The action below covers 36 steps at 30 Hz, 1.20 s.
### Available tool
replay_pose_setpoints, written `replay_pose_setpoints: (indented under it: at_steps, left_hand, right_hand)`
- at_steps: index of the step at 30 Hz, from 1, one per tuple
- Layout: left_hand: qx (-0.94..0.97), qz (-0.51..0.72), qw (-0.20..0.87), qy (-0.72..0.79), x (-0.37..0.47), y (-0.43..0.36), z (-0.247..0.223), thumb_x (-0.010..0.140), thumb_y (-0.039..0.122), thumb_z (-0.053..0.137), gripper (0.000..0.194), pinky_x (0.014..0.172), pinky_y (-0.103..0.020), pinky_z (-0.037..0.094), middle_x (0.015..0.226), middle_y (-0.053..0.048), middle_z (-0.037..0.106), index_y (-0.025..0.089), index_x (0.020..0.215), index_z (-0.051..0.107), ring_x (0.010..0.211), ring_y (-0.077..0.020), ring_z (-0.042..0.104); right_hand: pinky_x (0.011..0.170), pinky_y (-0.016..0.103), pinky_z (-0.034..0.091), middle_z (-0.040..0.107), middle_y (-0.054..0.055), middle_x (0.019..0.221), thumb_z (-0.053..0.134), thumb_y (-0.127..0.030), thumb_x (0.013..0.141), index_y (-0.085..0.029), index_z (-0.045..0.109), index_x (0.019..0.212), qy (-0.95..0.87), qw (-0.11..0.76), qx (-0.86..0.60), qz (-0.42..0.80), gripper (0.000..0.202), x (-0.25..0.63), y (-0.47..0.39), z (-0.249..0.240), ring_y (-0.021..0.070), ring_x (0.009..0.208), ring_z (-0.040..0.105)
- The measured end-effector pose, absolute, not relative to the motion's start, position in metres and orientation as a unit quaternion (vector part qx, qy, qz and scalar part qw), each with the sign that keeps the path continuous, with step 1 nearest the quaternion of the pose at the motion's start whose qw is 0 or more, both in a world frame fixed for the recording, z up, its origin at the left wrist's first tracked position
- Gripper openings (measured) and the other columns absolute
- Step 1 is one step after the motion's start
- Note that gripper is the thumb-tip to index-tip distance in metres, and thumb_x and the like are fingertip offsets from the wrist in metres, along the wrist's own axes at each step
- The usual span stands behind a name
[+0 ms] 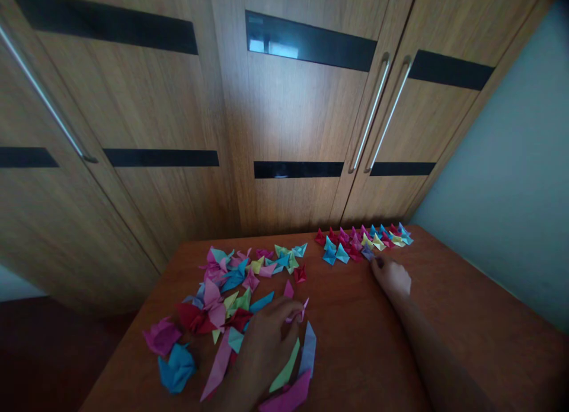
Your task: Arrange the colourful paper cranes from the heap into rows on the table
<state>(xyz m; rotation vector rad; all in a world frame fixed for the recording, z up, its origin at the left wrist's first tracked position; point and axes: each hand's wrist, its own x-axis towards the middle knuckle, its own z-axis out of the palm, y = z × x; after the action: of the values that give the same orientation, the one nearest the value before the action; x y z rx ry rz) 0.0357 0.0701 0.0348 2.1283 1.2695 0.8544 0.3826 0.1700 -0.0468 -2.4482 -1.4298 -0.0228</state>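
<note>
My left hand (274, 326) reaches over the loose pile, its fingers closed on a small pink origami piece (303, 311) that partly shows past the fingertips. Around it lie folded papers: a green strip-like piece (285, 367), a lavender piece (307, 348) and a magenta one (287, 395). Farther right, my right hand (392, 275) is closed, with its fingertips at a lavender origami boat (368, 252). That boat sits at the front edge of neat rows of small origami boats (354, 241) in red, pink, blue and yellow.
Mixed origami pieces (216, 305) cover the left side of the brown table (351, 341). A magenta piece (162, 336) and a blue piece (176, 367) lie near its left edge. A wooden wardrobe (293, 115) with metal handles stands behind, and a pale wall (507, 192) at right.
</note>
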Motion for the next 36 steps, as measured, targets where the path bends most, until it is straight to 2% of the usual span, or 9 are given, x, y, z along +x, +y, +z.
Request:
replay_pose_setpoints:
  at_steps: [11, 18, 23, 36]
  left_hand:
    - [0.795, 0.300, 0.244, 0.468, 0.036, 0.067, 0.032, 0.085, 0.012, 0.047, 0.022, 0.076, -0.027, 0.048, 0.089, -0.002, 0.066, 0.023, 0.092, 0.065, 0.082, -0.0161, 0.062]
    - [0.789, 0.298, 0.229, 0.485, 0.016, 0.051, 0.030, 0.087, 0.014, 0.046, 0.027, 0.081, -0.025, 0.050, 0.100, 0.001, 0.069, 0.029, 0.101, 0.064, 0.091, -0.0154, 0.065]
    - [0.794, 0.290, 0.183, 0.502, -0.004, 0.043, 0.026, 0.089, 0.018, 0.046, 0.023, 0.078, -0.025, 0.053, 0.099, 0.000, 0.070, 0.028, 0.100, 0.064, 0.090, -0.0158, 0.066]
    - [0.818, 0.266, 0.023, 0.510, -0.034, 0.026, 0.011, 0.087, 0.027, 0.051, 0.023, 0.081, -0.024, 0.057, 0.105, 0.001, 0.071, 0.031, 0.106, 0.064, 0.094, -0.0159, 0.069]
  right_hand:
    - [0.067, 0.033, 0.046, 0.069, 0.012, 0.099, 0.044, -0.047, 0.086, -0.025, 0.065, 0.111, -0.501, 0.171, -0.848, 0.020, 0.040, 0.389, 0.171, -0.049, 0.0293, 0.088, 0.065]
    - [0.064, 0.029, 0.045, 0.071, 0.009, 0.095, 0.045, -0.045, 0.085, -0.024, 0.069, 0.104, -0.505, 0.201, -0.839, 0.029, 0.037, 0.397, 0.172, -0.053, 0.0273, 0.088, 0.066]
    - [0.061, 0.027, 0.044, 0.071, 0.009, 0.095, 0.046, -0.043, 0.084, -0.023, 0.070, 0.103, -0.514, 0.216, -0.830, 0.030, 0.036, 0.400, 0.173, -0.056, 0.0251, 0.084, 0.067]
    - [0.063, 0.025, 0.043, 0.073, 0.006, 0.087, 0.050, -0.041, 0.083, -0.024, 0.070, 0.094, -0.529, 0.254, -0.810, 0.027, 0.028, 0.398, 0.173, -0.058, 0.0239, 0.084, 0.067]
